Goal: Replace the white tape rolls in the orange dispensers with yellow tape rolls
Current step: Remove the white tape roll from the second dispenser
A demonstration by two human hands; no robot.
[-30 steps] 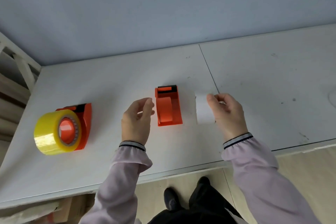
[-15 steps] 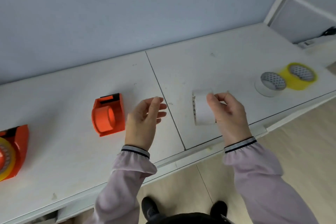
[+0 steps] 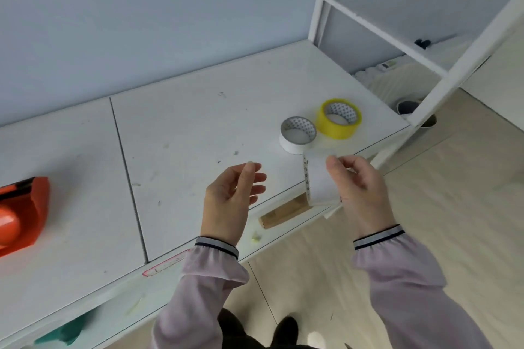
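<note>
White tape roll (image 3: pixel 319 178), the one in hand, shows right of centre in the frame, held on edge above the front edge of the white table (image 3: pixel 184 136). The right hand (image 3: pixel 360 193) pinches it, thumb across its outer face and the other fingers behind; the patterned inside of its core shows as a thin strip on its left rim. Whether it touches the table cannot be told.

Left of it, near the middle of the frame, the left hand (image 3: pixel 232 198) hovers with fingers loosely spread and slightly curled, holding nothing and apart from the roll.

Just above the held roll, a second white roll (image 3: pixel 297 136) lies flat on the table, its hollow core with dotted lining facing up and nothing inside it. Just beside it, up and to the right, a yellow tape roll (image 3: pixel 338 118) lies flat in the same way, its core likewise hollow. The two look to be touching or nearly so.

At the left edge of the frame, an orange dispenser (image 3: pixel 22 210) lies on the table, partly cut off; its round hub is bare, with no roll on it.

In the upper right, a white metal frame (image 3: pixel 382 34) rises from the table's far corner. Pale wood floor (image 3: pixel 439 221) fills the lower right, and both sleeves are pale lilac with striped cuffs.
</note>
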